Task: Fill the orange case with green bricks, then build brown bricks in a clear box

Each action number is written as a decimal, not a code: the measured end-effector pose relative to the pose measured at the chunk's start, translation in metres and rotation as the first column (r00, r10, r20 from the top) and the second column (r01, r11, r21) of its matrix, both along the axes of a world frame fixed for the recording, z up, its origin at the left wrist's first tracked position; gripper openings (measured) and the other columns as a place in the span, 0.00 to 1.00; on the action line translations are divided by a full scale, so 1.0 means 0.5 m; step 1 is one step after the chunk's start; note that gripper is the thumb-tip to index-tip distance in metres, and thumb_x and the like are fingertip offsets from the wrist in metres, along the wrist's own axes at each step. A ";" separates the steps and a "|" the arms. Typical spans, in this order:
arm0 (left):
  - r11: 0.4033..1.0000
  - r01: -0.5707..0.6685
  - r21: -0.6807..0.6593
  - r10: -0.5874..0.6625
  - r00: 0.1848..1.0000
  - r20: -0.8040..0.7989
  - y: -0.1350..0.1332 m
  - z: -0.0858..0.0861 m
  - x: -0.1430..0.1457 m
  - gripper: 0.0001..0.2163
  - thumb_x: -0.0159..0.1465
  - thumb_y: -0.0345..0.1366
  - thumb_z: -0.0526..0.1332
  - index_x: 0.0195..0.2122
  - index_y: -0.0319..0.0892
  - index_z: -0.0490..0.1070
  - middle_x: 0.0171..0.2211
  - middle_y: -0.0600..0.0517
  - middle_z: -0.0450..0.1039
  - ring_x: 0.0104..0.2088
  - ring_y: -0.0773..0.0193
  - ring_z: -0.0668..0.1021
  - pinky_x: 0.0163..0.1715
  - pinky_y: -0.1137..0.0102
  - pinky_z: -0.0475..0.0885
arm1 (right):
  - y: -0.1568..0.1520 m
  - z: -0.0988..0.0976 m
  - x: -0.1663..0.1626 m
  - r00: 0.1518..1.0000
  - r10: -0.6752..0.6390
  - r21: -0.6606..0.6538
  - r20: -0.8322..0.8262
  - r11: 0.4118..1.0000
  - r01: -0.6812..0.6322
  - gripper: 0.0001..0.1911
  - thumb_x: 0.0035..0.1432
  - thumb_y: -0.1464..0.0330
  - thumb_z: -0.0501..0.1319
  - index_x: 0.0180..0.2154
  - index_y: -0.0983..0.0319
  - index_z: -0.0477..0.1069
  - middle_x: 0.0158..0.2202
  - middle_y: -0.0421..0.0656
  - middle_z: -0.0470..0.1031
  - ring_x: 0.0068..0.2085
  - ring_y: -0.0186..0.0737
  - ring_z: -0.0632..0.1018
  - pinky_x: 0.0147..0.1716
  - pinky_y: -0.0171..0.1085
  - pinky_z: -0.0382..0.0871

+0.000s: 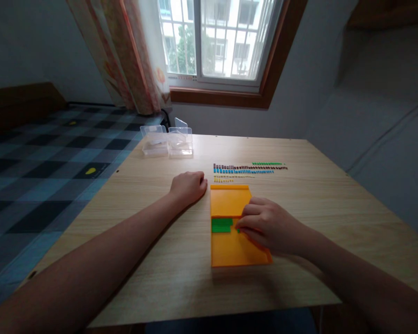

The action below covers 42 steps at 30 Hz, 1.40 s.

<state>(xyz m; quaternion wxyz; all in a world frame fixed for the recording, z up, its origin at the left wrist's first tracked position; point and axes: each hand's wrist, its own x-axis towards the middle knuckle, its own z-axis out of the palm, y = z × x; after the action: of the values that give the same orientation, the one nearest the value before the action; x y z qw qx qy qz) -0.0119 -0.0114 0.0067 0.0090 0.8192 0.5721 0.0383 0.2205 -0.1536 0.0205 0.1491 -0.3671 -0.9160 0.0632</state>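
Note:
An orange tray (235, 250) with a raised ridge across it lies on the table in front of me. Several green strips or rows of pieces (221, 225) sit side by side below the ridge, against the tray's left wall. My right hand (263, 222) is over the tray's right side, thumb and fingers pinched around a small green piece (238, 230). The fingers partly hide that piece. Beyond the tray's upper left corner, my left hand (190, 185) rests on the table, curled into a fist, with no object showing in it.
Rows of small brown pieces (244, 167), blue pieces (242, 171), yellow pieces (223, 180) and green pieces (267, 163) line the table (160, 260) past the tray. Clear plastic boxes (181, 150) with raised lids stand at the far left edge. A bed (55, 171) adjoins the table.

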 end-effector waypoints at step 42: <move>0.999 0.032 0.042 -0.032 0.999 0.005 0.003 -0.008 -0.002 0.18 0.68 0.46 0.51 0.40 0.45 0.78 0.40 0.44 0.83 0.39 0.50 0.82 0.32 0.64 0.69 | -0.006 -0.016 -0.015 0.999 -0.021 -0.097 -0.045 0.995 0.017 0.14 0.72 0.70 0.55 0.41 0.61 0.80 0.34 0.45 0.75 0.36 0.41 0.71 0.37 0.39 0.61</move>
<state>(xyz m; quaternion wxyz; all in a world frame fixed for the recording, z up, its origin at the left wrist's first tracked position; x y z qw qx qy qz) -0.0128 -0.0097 0.0029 -0.0058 0.8281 0.5580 0.0527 0.2128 -0.1564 0.0123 0.1525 -0.3812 -0.9046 0.1143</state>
